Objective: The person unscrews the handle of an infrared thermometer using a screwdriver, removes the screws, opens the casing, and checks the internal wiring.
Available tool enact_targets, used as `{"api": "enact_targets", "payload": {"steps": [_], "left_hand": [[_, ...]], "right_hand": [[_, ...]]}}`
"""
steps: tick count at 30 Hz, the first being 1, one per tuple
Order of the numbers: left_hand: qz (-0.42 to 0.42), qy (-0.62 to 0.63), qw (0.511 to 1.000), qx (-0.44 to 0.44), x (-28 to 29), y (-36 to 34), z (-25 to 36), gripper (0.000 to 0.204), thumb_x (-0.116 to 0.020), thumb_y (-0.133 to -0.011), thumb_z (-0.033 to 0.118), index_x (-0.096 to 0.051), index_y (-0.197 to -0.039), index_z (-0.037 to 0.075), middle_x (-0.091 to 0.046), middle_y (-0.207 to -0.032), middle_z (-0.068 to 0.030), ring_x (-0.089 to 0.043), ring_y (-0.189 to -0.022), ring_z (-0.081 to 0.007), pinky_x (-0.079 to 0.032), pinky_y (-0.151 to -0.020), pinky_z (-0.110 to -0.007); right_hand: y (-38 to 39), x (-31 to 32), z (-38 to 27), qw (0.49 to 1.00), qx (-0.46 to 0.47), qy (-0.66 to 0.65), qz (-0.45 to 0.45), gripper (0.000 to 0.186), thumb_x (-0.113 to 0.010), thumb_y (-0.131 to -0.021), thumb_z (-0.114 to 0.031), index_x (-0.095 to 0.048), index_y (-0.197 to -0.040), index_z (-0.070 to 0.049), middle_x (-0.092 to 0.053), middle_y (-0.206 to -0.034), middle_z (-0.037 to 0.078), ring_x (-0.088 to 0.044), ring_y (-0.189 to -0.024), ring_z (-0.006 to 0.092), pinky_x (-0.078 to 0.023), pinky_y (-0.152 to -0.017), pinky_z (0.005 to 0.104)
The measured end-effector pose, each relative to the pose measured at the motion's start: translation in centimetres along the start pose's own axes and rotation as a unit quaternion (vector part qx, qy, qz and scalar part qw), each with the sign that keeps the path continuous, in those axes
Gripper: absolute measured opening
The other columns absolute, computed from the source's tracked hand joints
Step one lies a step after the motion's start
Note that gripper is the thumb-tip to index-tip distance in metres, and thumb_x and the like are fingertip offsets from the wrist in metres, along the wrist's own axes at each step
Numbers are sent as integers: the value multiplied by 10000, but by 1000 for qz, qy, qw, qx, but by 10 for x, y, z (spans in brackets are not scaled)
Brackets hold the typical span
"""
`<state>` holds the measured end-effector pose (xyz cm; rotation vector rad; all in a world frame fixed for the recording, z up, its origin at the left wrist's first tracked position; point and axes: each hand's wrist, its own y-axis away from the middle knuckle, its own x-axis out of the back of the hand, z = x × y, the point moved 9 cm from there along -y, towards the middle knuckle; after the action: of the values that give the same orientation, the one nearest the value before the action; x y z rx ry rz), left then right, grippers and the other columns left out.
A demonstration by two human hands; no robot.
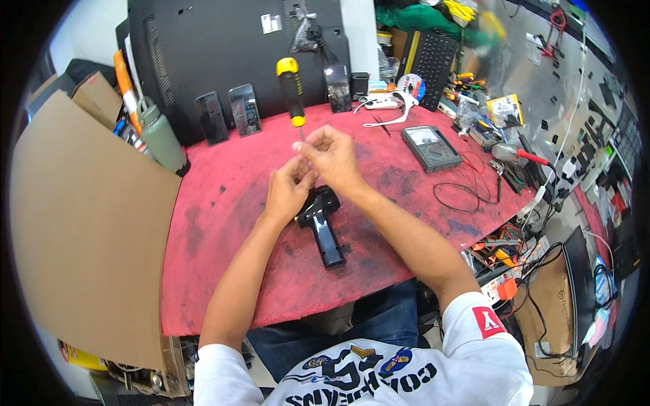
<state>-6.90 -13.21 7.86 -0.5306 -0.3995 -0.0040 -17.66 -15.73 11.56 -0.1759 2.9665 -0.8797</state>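
Observation:
A yellow-and-black screwdriver (291, 91) points handle-up and away from me, above the far part of the red mat. Its thin shaft runs down into the fingertips of my right hand (332, 159), which pinch it. Just below and to the left, my left hand (290, 189) has its thumb and fingers pressed together close to the lower end of the shaft; what they hold is too small to make out. Under both hands a glossy black handheld device (326, 237) with a straight grip lies on the mat, its upper end partly hidden by my hands.
The red mat (223, 271) covers the table. An analog multimeter (430, 147) with thin leads sits right. Phones (244, 109) lean against a black panel (203, 54) behind. A green bottle (162, 139) stands left beside a cardboard sheet (88, 223). Tools and cables crowd the right.

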Motion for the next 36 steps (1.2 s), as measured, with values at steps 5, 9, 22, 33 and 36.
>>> {"api": "enact_targets", "payload": {"steps": [5,9,22,33,36], "left_hand": [[-28,-81,995,-50,-4,2,13,144,-673,-813,110,-657,-870,-22,-618,-631,-124,-613,-587,-180,-473,-587,-345],[-16,-77,997,0,0,4,10,151,-684,-805,124,-652,-813,-23,-599,-602,-123,-574,-557,-177,-466,-585,-354],[-211,-65,974,55,-15,23,-11,874,-793,-657,523,-511,-1228,-76,-620,-1083,-236,-604,-1033,-326,-452,-916,-417],[-203,-57,975,65,-16,22,-17,880,-809,-640,500,-518,-1233,-80,-626,-1095,-242,-614,-1028,-325,-464,-916,-405],[-189,-55,978,60,-13,22,-13,795,-808,-678,439,-533,-1212,-83,-651,-1038,-206,-624,-998,-283,-474,-900,-385]], "right_hand": [[12,5,-7,998,-18,-54,15,156,-693,-854,-106,-573,-899,-18,-635,-703,33,-576,-607,54,-448,-467,208],[15,11,-3,999,-5,-2,42,125,-660,-878,-107,-586,-895,-8,-655,-744,42,-600,-645,63,-466,-503,206],[16,11,-1,999,-12,-31,23,156,-641,-897,-128,-616,-942,20,-684,-803,78,-649,-685,100,-493,-537,226],[11,15,-18,998,28,-33,33,207,-576,-946,-161,-633,-1023,22,-691,-865,87,-654,-724,112,-490,-579,228],[8,20,-29,997,41,-43,42,213,-563,-954,-167,-631,-1022,23,-689,-870,93,-657,-735,119,-490,-583,230]]}}
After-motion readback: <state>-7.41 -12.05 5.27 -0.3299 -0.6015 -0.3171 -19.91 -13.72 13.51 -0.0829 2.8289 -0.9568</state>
